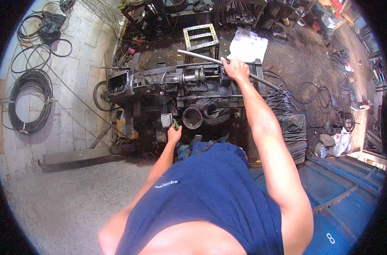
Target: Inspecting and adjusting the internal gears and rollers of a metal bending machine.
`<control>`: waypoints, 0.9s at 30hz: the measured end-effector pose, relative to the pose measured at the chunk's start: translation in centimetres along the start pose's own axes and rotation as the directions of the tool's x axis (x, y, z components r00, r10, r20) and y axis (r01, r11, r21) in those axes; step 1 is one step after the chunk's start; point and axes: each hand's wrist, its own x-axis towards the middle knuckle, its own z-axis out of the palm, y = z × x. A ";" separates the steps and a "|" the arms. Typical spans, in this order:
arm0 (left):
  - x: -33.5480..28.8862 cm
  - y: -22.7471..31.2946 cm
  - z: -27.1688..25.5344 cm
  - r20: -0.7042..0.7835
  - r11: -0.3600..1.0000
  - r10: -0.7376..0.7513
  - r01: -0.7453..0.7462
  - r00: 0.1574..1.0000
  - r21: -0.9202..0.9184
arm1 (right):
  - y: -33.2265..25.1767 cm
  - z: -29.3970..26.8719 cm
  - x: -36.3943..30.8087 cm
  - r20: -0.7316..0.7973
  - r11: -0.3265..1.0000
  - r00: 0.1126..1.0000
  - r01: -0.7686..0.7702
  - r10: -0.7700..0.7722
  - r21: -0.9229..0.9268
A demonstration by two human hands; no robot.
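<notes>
My right hand (236,69) is wrapped round a long grey metal pipe (202,57). The pipe slants over the far side of a greasy dark machine (170,80) with a shaft and a round chuck-like part. Its left end is raised toward the back, and its right end reaches toward a heap of rods. My left hand (174,134) is low at the machine's near side, its fingers closed on a small green object (175,123), perhaps a handle; the kind is unclear. Right beside it is a small pale rectangular box (166,120). A dark round tub (192,117) stands to the right of that hand.
Dark metal rods (280,102) and a stack of bars (295,142) lie to the right. Behind the machine stand a perforated metal frame (201,36) and a white sheet (248,44). A coil of black cable (31,102) hangs at the left wall. Blue metal panels (342,199) lie near right.
</notes>
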 end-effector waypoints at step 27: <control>0.5 -1.0 0.9 -0.073 0.994 0.100 -0.097 0.992 0.045 | -0.1 0.3 0.1 -0.039 1.000 0.999 0.020 -0.020 0.002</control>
